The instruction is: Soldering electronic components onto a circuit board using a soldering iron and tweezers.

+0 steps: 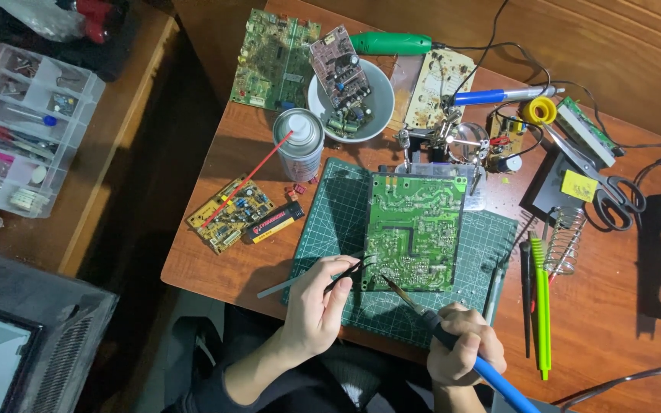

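Green circuit board on cutting mat, left hand fingers pinching tweezers, right hand gripping soldering iron.

Bare forearms, dark sleeves (pushed up elbow-high).

green circuit board | dark-green gridded cutting mat | blue-handled soldering iron
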